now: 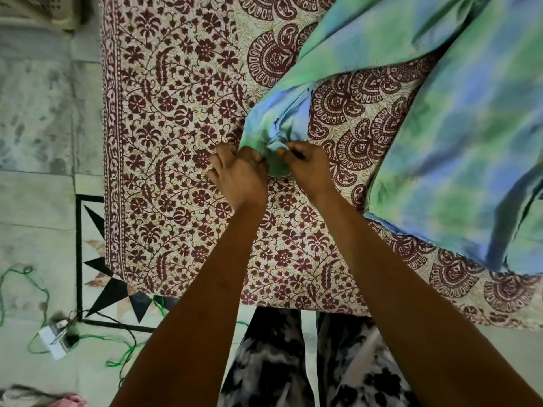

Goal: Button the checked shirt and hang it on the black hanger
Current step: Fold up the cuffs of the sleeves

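Note:
The checked shirt (458,148), in blurred green and blue, lies spread over the right side of a bed. One sleeve runs down toward me and ends at a cuff (274,168) near the middle of the view. My left hand (238,174) pinches the cuff's left edge. My right hand (305,168) pinches its right edge, fingers closed on the cloth. Both hands meet at the cuff. No black hanger is in view.
The bed carries a maroon floral printed sheet (176,142), its near edge just in front of my legs. To the left is tiled floor with green cord (38,289), a black cable and a small white device (57,339). A pale basket (38,10) stands top left.

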Tool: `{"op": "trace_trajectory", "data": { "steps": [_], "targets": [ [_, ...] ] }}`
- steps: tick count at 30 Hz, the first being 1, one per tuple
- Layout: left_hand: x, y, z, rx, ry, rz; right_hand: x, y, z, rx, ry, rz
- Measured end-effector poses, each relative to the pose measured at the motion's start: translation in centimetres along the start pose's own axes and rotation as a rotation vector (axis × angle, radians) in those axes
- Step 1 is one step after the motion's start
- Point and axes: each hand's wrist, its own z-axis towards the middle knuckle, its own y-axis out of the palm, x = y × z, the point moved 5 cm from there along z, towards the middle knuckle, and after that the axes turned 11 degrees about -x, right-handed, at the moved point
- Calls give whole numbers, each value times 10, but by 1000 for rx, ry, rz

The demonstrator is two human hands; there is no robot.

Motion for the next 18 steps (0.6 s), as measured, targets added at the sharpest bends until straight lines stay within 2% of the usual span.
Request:
{"op": "trace_trajectory", "data": {
  "steps": [3, 8, 18],
  "targets": [
    [1, 1, 3, -30, 26, -73, 2, 1, -1, 10, 32, 70],
    [7, -5, 2, -66, 91, -322, 5, 0, -1, 6, 119, 273],
    [25, -7, 7, -148, 119, -297, 3, -6, -5, -43, 106, 394]
  ]
}}
